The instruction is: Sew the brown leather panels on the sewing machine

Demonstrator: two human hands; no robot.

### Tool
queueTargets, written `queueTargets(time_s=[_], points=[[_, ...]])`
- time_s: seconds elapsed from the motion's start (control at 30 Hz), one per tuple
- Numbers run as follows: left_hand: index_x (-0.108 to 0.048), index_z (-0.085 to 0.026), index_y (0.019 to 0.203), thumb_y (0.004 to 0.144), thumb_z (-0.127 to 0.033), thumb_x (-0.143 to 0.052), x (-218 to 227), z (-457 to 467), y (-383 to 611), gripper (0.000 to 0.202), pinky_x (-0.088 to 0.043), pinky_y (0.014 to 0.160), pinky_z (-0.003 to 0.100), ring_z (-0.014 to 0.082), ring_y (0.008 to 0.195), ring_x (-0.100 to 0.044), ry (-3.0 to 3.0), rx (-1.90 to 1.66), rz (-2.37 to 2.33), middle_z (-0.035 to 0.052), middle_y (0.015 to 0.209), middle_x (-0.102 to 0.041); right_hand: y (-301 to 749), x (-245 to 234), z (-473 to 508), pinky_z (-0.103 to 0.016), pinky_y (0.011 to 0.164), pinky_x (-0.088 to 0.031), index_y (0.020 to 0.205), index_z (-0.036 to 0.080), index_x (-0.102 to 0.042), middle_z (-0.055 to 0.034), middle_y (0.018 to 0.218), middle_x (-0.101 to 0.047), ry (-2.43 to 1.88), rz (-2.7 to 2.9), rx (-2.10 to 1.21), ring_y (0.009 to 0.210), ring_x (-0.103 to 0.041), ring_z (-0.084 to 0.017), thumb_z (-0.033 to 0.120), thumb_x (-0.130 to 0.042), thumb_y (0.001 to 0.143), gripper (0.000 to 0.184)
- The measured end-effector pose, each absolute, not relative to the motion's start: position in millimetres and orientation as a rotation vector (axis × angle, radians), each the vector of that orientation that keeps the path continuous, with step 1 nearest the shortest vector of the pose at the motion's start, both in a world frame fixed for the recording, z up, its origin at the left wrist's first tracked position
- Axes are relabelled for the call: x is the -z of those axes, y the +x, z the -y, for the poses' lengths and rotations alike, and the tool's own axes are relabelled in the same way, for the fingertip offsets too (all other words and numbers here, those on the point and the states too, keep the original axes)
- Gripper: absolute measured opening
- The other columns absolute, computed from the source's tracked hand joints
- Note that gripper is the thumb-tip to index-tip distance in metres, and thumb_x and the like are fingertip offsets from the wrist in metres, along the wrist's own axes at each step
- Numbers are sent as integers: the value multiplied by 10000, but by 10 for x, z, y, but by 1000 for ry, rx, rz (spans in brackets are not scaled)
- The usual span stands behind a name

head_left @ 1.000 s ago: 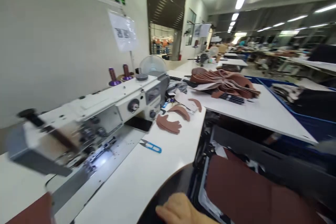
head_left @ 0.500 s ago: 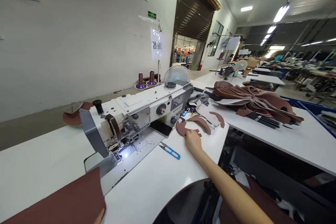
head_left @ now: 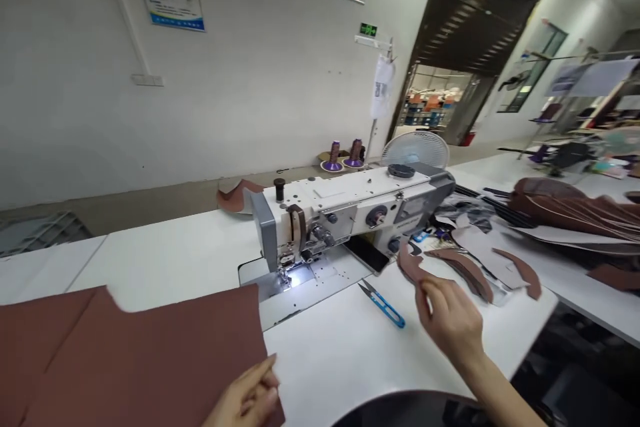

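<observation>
My right hand (head_left: 450, 317) is lifted above the white table (head_left: 345, 353), its fingers pinched on a small curved brown leather piece (head_left: 409, 262). My left hand (head_left: 247, 397) rests at the near edge with its fingers holding down the corner of a large brown leather sheet (head_left: 130, 353). That sheet spreads out to the left of the white sewing machine (head_left: 350, 210), close to its lit needle area (head_left: 290, 273). Blue thread snips (head_left: 383, 303) lie on the table between my hands.
More curved brown pieces (head_left: 470, 270) lie right of the machine, and a big pile of brown leather (head_left: 575, 210) sits on the neighbouring table. Two thread cones (head_left: 344, 155) and a small fan (head_left: 415, 147) stand behind the machine. A grey crate (head_left: 35, 230) sits on the floor at left.
The view has swung left. My right hand reached to the stack of small brown pieces, picked one up and drew back with it. My left hand and the large sheet have come into view.
</observation>
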State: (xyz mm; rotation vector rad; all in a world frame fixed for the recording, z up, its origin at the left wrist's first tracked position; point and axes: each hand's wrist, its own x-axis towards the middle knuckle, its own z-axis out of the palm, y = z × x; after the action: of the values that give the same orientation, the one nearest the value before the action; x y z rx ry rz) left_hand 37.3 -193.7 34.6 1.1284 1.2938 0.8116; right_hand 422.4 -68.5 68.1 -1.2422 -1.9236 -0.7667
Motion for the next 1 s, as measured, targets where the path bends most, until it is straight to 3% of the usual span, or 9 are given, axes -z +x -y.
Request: queueTargets(time_s=[0.1,0.17,0.27,0.37,0.43,0.57,0.7,0.8,1.0], points=[[-425,-229,1397,644,-684,-693,-500,1936,751,920,-401,1064,365,244,1209,-527,993,-1102,-1051,122,1379,-502,3519,-693,1108,-372,762,-480,941,152,-592,-120,935,-637,-630,2103,652,885,-593,-237,90,-475,893,141],[-379,-237,1421,680,-634,-696,-594,1892,989,898,-366,1099,372,251,1293,-455,917,-1221,-1006,120,1439,-441,3016,-653,1333,-361,701,-476,894,146,-597,-139,961,-635,-403,2283,554,851,-591,-232,90,-390,918,216],[-498,-162,1319,779,-566,-618,-698,1804,1098,685,-443,1039,407,283,1181,-562,829,-1245,-1131,165,1277,-588,2462,-574,1479,-310,545,-384,755,157,-563,-100,790,-611,-196,2333,492,662,-533,-189,80,-372,905,255],[-564,-156,1234,852,-476,-515,-768,1697,794,500,-498,976,445,289,1078,-627,1024,-1224,-1356,147,1150,-664,2279,-533,1458,-302,523,-338,767,146,-554,-64,701,-553,-214,2458,353,605,-482,-179,104,-391,893,210],[-558,-191,1254,903,-328,-408,-776,1591,438,406,-429,1059,458,254,1174,-569,1456,-1242,-1587,109,1231,-630,2300,-530,1406,-309,544,-355,840,132,-566,-62,719,-546,-275,2639,271,624,-479,-184,131,-422,889,153],[-518,-117,1296,835,-45,-232,-538,1275,-167,547,-313,1133,501,232,1342,-389,2186,-1031,-1948,152,1381,-502,2339,-513,1269,-359,642,-422,1043,52,-578,-151,926,-609,-216,2837,410,781,-554,-243,157,-447,899,221],[-513,-149,1299,858,-57,-248,-19,998,-304,522,-395,1086,451,210,1339,-392,2270,-632,-1961,129,1396,-491,2157,-429,1043,-425,806,-440,1092,56,-580,-188,1106,-607,89,2758,508,969,-582,-278,207,-410,951,267],[-571,-169,1238,843,-32,-223,276,911,-275,544,-393,1095,436,181,1331,-406,2285,-704,-1921,104,1363,-530,1923,-329,819,-412,815,-453,1075,70,-585,-172,1064,-631,240,2704,523,930,-608,-247,198,-406,952,251],[-650,-233,1122,837,-103,-366,206,908,-251,423,-485,949,415,214,1124,-510,2347,-770,-2052,75,1148,-597,1515,-43,592,-447,836,-485,1011,56,-579,-225,994,-648,73,2575,548,930,-644,-282,195,-457,907,212]])
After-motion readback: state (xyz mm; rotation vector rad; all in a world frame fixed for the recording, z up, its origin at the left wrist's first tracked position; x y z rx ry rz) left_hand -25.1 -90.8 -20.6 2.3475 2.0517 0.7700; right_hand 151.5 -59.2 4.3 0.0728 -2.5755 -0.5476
